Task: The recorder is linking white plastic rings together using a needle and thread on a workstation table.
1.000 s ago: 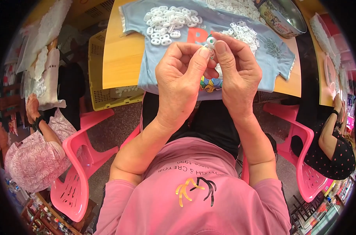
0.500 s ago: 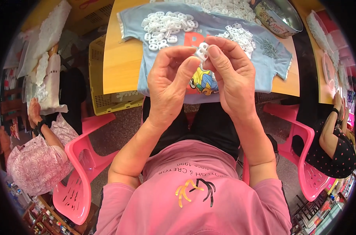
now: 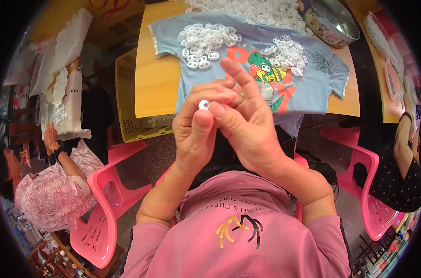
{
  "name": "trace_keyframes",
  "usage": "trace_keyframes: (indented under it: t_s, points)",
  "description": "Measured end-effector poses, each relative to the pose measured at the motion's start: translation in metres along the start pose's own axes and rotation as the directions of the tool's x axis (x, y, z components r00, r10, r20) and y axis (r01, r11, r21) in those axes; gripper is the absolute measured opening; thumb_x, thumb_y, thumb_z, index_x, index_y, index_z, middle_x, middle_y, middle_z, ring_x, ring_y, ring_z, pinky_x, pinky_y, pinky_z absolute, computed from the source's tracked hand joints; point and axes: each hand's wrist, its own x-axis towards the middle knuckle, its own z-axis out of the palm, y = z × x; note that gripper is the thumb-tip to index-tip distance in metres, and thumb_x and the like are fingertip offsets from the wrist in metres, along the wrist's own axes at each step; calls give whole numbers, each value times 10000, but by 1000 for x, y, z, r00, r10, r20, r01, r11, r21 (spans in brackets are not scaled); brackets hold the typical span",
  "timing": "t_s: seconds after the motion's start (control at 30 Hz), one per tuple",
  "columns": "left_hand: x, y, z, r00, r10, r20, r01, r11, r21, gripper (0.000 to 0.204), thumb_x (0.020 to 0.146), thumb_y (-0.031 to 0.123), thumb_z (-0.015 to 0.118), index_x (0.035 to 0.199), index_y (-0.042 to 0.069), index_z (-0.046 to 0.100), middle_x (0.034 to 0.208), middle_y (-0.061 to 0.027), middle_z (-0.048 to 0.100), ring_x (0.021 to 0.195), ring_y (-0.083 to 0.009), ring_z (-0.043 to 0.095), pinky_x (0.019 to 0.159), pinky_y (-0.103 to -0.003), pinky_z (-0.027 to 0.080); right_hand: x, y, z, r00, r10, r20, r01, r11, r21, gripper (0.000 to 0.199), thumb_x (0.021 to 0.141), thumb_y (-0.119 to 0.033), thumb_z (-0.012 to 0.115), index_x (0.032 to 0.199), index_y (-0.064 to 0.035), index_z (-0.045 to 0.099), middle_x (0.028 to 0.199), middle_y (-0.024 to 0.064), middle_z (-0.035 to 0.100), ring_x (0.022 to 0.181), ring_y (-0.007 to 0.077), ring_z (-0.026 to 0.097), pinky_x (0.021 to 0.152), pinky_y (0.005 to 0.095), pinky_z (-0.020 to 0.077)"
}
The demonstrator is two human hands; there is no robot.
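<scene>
My left hand [image 3: 196,127] and my right hand [image 3: 249,123] meet in front of my chest and pinch a small white plastic ring [image 3: 204,104] between thumbs and fingertips. Beyond them a light blue child's T-shirt [image 3: 312,81] with a dinosaur print lies flat on the wooden table [image 3: 157,85]. Two heaps of white plastic rings rest on the shirt, one at the left [image 3: 205,42] and one at the right [image 3: 288,53]. A bigger heap of white rings [image 3: 252,9] lies at the table's far edge.
A round metal tin [image 3: 333,23] stands at the table's far right. A yellow crate [image 3: 127,106] sits left of the table. Pink plastic chairs stand at left [image 3: 106,204] and right [image 3: 372,185]. One person sits at the left [image 3: 53,194], another at the right [image 3: 407,171].
Both hands have come down and toward me with the white ring, away from the shirt. The right index finger now sticks out straight.
</scene>
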Motion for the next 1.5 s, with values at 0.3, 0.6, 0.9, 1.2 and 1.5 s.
trace_keyframes:
  t_s: [0.3,0.6,0.9,1.2,1.5]
  points:
    - [-1,-3,-10,999,6,-54,-9,999,-51,347,974,344,544,1021,8,614,1082,-113,596,1143,-270,513,1005,-390,391,1,15,11,1000,0,-30,1,998,65,612,932,-19,584,1448,-42,257,1142,69,525,1071,127,557,932,266,447]
    - [4,45,-72,893,201,-402,6,889,458,285,972,114,549,1218,-29,554,896,-56,613,795,-111,562,784,-254,464,26,-36,-55,945,-286,160,278,440,-854,183,921,-88,617,1074,5,659,877,44,639,753,75,573,681,238,479]
    - [-31,21,-221,720,68,-690,517,610,600,629,906,194,676,1410,-15,363,1424,-183,395,1292,-248,419,1074,-346,332,41,-72,-118,890,-292,350,217,-404,-889,115,835,-120,668,937,-80,700,846,72,628,719,258,625,643,338,485]
    - [9,35,-57,926,269,-265,51,607,793,270,966,42,528,1229,-14,517,1028,-88,621,923,-134,590,844,-275,477,37,-91,-119,913,-248,322,228,-345,-911,146,825,-127,682,950,-57,656,790,70,609,703,212,615,623,332,465]
    - [37,-51,81,924,-383,10,370,898,237,154,949,53,586,1084,-16,611,925,-60,647,788,-94,611,717,-224,506,-11,-109,-126,996,-65,-56,7,715,-699,153,900,-58,657,1019,30,619,928,32,650,846,68,610,716,208,502]
